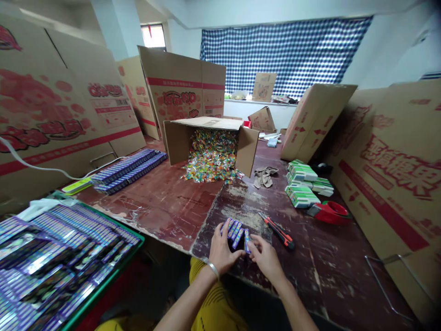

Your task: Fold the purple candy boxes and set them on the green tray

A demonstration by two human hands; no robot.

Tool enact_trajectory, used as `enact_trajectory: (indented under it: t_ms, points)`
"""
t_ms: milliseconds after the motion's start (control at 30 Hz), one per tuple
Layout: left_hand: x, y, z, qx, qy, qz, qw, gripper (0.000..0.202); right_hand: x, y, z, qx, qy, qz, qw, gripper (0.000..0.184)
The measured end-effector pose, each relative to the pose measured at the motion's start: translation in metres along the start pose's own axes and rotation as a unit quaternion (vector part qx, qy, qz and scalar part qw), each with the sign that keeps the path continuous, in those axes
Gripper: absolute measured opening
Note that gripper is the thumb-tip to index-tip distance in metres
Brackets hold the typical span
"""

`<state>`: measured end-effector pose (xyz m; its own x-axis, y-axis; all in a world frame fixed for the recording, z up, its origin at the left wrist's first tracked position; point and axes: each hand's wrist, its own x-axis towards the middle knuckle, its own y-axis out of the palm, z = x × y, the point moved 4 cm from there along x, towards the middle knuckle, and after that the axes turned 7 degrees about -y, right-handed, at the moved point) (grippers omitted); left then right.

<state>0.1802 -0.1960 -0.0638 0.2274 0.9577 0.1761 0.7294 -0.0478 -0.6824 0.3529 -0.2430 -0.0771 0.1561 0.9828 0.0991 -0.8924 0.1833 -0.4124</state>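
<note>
Near the front edge of the table, my left hand (221, 250) curls its fingers against the left end of a short row of small purple boxes (234, 231), its thumb stretched towards the right. My right hand (266, 257) pinches one more small purple box (247, 241), tilted and a little apart from the row. A red and black utility knife (280, 232) lies just beyond my right hand. Past the boxes, a cardboard carton (246, 149) on its side spills colourful wrapped candies (212, 158) onto the table.
A green crate (134, 248) full of purple packs stands at lower left. Stacked purple packs (131, 170) lie at the table's left. To the right are green-white boxes (301, 184), a red tape dispenser (332, 212) and a grey cloth (264, 176). Large cartons (389, 174) flank the table.
</note>
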Motion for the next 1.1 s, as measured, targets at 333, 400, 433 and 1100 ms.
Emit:
enact_trajectory:
  t_ms: [333, 400, 433, 1100]
  points:
    - [-0.002, 0.006, -0.001, 0.020, -0.004, -0.013, 1.000, 0.115, 0.009, -0.002, -0.019, 0.143, 0.028, 0.054, 0.988, 0.048]
    - [-0.001, 0.006, -0.002, 0.023, 0.001, -0.023, 0.999, 0.105, 0.023, -0.015, -0.021, 0.141, 0.012, 0.024, 0.990, 0.052]
    - [-0.001, 0.006, -0.002, 0.024, 0.005, -0.025, 0.999, 0.101, 0.032, -0.020, -0.020, 0.150, 0.001, 0.012, 0.989, 0.056]
    - [0.012, -0.002, 0.016, -0.063, 0.106, 0.082, 0.989, 0.110, 0.044, 0.017, 0.017, 0.235, -0.104, 0.184, 0.949, 0.082]
